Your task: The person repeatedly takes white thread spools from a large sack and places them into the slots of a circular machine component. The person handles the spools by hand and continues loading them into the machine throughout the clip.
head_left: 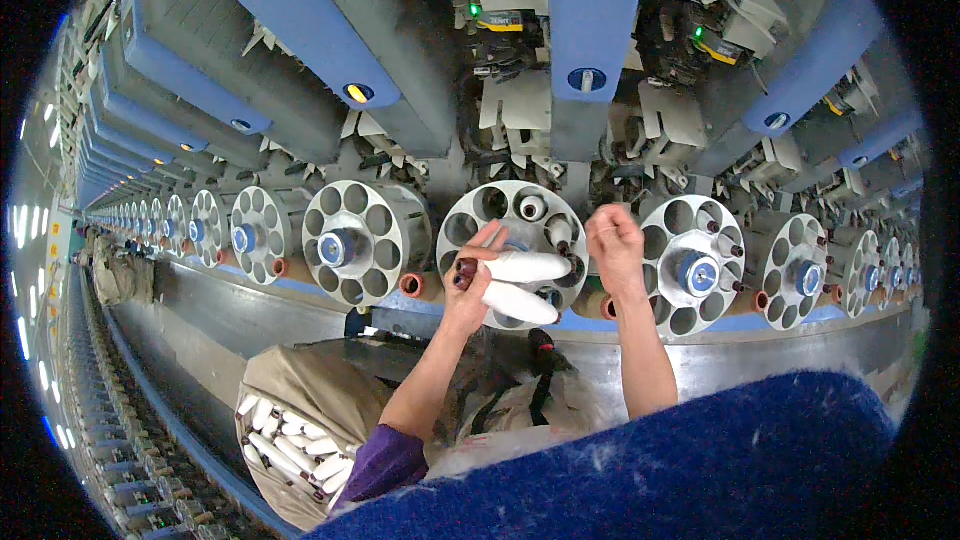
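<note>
Two bobbins [527, 267] wound with white yarn, their dark maroon tube ends toward my wrist, rest in my left hand [468, 288]. They lie nearly level in front of a round grey magazine [455, 208] with circular pockets. White bobbins [533, 208] sit in a few of its upper and right pockets. The held bobbins and my fingers hide part of its hub. My right hand [615, 243] is raised between this magazine and the neighbouring one [655, 215], fingers curled and pinched together. Whether a yarn end is between those fingertips is too small to tell.
A beige cloth bag [310, 380] full of white bobbins [300, 445] hangs at lower left. More round magazines [352, 230] line the machine on both sides. Blue pillars [590, 20] with knobs rise behind. A metal ledge [270, 300] runs below; a spindle row [120, 440] stands far left.
</note>
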A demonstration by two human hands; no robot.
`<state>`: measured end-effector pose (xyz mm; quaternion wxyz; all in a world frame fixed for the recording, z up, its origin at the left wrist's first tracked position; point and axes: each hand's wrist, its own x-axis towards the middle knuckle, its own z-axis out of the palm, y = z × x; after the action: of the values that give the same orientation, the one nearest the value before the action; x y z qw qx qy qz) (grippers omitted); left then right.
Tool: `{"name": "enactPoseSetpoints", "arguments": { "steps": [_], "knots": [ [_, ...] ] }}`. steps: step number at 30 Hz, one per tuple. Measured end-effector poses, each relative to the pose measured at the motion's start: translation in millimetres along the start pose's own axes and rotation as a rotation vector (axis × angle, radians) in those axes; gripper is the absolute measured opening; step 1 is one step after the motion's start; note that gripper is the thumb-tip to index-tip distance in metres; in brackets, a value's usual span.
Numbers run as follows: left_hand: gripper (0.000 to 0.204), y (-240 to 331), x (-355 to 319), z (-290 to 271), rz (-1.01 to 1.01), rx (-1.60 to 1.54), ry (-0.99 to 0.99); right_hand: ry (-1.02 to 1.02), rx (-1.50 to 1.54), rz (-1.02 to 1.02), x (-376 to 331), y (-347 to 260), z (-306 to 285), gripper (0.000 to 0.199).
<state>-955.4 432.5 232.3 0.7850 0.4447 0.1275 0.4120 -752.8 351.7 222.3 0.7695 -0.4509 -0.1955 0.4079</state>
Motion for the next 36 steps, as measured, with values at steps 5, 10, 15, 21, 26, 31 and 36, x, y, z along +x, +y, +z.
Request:
{"name": "enactPoseSetpoints", "arguments": {
  "steps": [5,10,15,21,26,31,36],
  "knots": [
    [0.021,1,-16,-4,0.039,0.173,0.012,0.104,-0.832,-0.146,5,-13,-8,0.019],
    [0.014,2,-28,0,0.110,0.247,0.043,-0.209,-1.552,-0.272,5,-24,6,0.050],
    [0.010,2,-34,10,0.174,0.364,0.033,-0.220,-1.891,-0.274,6,1,33,0.045],
    [0.011,-1,-40,15,0.218,0.391,0.001,-0.275,-2.206,-0.293,26,23,43,0.014],
    [0.012,-1,-51,12,0.272,0.300,0.126,-0.371,-2.251,-0.543,18,37,37,0.010],
    [0.017,1,-66,1,0.257,0.183,0.261,-0.427,-2.255,-0.654,20,43,39,0.013],
    [0.025,8,-68,-18,0.244,0.087,0.302,-0.084,-1.112,-0.150,5,16,49,0.004]
  ]
}}
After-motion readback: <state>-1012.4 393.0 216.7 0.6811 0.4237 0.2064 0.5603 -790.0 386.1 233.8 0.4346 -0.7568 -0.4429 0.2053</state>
